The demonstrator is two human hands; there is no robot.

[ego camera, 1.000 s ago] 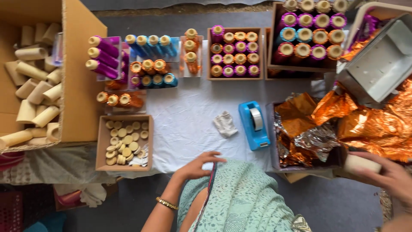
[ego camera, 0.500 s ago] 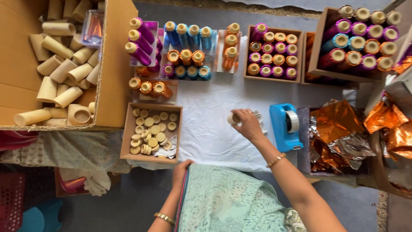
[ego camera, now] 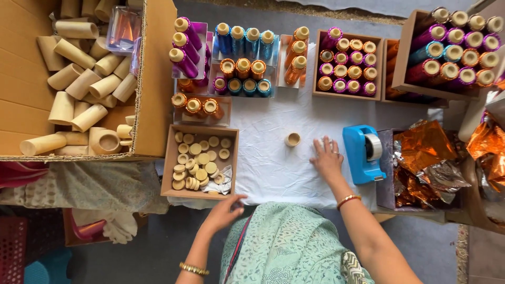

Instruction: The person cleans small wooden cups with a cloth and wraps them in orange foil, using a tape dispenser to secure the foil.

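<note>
My right hand (ego camera: pixel 327 158) lies flat on the white cloth (ego camera: pixel 273 158) with fingers spread, just left of the blue tape dispenser (ego camera: pixel 363 152); a bit of white material shows under the fingertips. A small beige cardboard cone (ego camera: pixel 292 139) stands upright on the cloth to the left of that hand. My left hand (ego camera: pixel 225 210) rests at the cloth's near edge, fingers loosely apart, holding nothing, beside the small carton of round beige discs (ego camera: pixel 200 160).
A big cardboard box (ego camera: pixel 158 79) of bare beige cones is at left. Trays of purple, blue and orange foil-wrapped spools (ego camera: pixel 247 58) line the far side, with more at right (ego camera: pixel 452 47). Orange and silver foil sheets (ego camera: pixel 426 158) lie at right.
The view has swung left over the table. My right hand came from the foil side to the cloth and now presses down beside the tape dispenser. A cone now stands on the cloth.
</note>
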